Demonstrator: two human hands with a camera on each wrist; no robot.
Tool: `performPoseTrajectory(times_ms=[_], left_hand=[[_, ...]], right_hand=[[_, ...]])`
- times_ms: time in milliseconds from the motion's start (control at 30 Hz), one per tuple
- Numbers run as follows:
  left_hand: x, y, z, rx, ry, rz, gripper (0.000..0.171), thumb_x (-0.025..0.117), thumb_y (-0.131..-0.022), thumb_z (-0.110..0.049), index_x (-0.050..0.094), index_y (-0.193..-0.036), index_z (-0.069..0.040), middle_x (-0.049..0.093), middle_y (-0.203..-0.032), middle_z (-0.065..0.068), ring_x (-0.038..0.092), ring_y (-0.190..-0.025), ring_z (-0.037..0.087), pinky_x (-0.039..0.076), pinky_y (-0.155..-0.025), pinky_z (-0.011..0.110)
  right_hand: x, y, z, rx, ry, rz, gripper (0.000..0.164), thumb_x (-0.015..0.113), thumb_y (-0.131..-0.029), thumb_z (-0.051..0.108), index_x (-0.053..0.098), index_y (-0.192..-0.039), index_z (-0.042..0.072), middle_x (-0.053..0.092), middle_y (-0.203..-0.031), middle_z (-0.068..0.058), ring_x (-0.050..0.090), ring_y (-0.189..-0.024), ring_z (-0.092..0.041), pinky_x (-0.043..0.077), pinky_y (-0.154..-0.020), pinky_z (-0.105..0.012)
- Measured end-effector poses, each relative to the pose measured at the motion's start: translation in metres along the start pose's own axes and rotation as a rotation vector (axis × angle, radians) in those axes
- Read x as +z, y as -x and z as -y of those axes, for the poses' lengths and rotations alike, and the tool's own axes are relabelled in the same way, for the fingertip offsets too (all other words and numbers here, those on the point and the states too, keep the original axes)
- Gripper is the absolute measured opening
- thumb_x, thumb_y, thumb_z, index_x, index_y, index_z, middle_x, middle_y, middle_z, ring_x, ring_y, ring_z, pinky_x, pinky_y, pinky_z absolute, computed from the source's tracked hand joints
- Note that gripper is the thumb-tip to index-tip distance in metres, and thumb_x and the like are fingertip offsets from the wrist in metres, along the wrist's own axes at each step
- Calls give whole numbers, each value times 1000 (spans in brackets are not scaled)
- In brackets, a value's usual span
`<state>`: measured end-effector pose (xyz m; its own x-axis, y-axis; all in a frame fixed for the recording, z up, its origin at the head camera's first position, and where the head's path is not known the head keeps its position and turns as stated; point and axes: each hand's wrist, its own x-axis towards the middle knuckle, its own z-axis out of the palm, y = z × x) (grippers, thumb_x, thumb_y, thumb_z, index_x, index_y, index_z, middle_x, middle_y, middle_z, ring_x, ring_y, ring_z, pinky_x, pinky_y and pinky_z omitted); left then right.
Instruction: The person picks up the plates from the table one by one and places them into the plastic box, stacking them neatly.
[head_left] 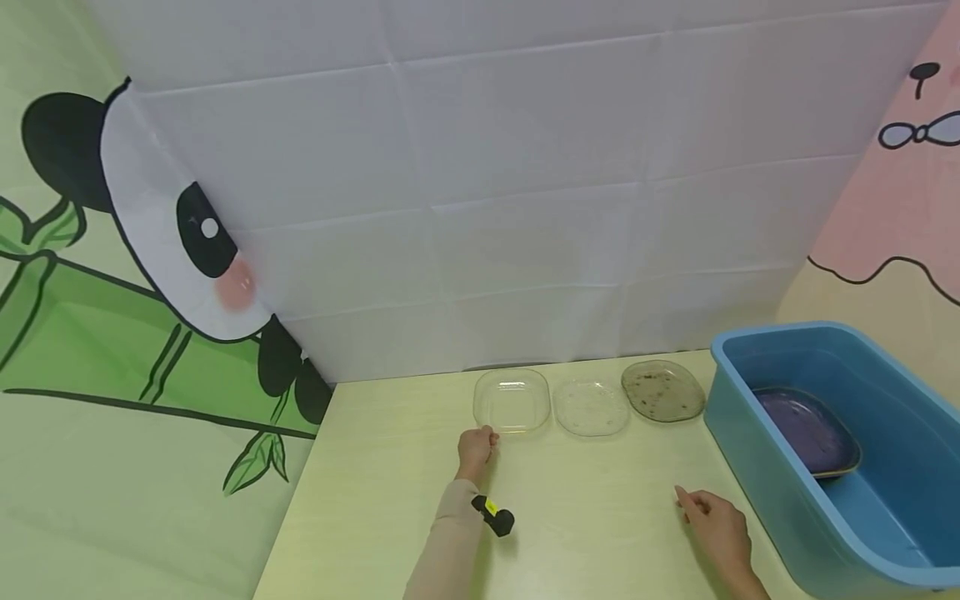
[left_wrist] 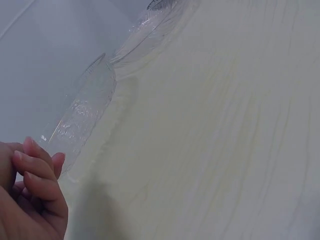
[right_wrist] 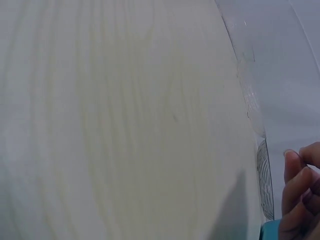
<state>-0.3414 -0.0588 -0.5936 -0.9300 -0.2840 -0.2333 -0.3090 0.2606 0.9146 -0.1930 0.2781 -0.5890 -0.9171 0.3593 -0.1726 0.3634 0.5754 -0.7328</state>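
Observation:
My left hand is at the near left corner of a clear square dish, its fingertips right at the rim. In the left wrist view its curled fingers overlap the dish's near end; I cannot tell whether they pinch it. Beside that dish lie a clear, patterned shallow dish and a smoky grey-brown dish with dark spots, in a row along the back of the table. Above the table at the right, my right hand has loosely curled fingers and holds nothing.
A deep blue plastic tub stands at the table's right side, with a dark purple dish leaning inside it. White cloth hangs behind the row of dishes. A black wrist device is on the left sleeve.

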Motion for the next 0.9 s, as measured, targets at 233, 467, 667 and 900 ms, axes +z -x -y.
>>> performPoseTrajectory(times_ms=[233, 467, 667, 900], left_hand=[[-9, 6, -10, 34, 3, 28, 30, 45, -87, -11, 64, -70, 4, 47, -50, -5, 34, -41, 6, 30, -43, 19], [-22, 20, -23, 66, 61, 94, 28, 45, -89, -12, 60, -70, 1, 52, -56, -4, 37, -44, 5, 33, -47, 19], [-40, 37, -34, 129, 51, 174, 28, 47, -91, -13, 62, -72, 1, 49, -54, -5, 38, -45, 3, 32, -44, 16], [-59, 58, -33, 161, -12, 281, 29, 46, -92, -14, 62, -77, 5, 46, -52, -8, 37, -44, 2, 33, -44, 16]], right_hand=[[-1, 1, -1, 4, 6, 8, 44, 51, -90, 48, 69, -82, 9, 60, -60, 5, 42, -50, -11, 31, -47, -28], [-2, 1, 1, 2, 16, -18, 39, 52, -90, 44, 69, -82, 9, 61, -61, 4, 43, -51, -11, 31, -48, -27], [-3, 3, 2, -2, 20, -16, 41, 51, -90, 46, 69, -83, 9, 62, -62, 4, 42, -50, -11, 30, -47, -27], [-5, 7, 5, 2, 20, -2, 45, 49, -91, 48, 69, -82, 9, 61, -61, 4, 41, -50, -11, 29, -48, -27]])
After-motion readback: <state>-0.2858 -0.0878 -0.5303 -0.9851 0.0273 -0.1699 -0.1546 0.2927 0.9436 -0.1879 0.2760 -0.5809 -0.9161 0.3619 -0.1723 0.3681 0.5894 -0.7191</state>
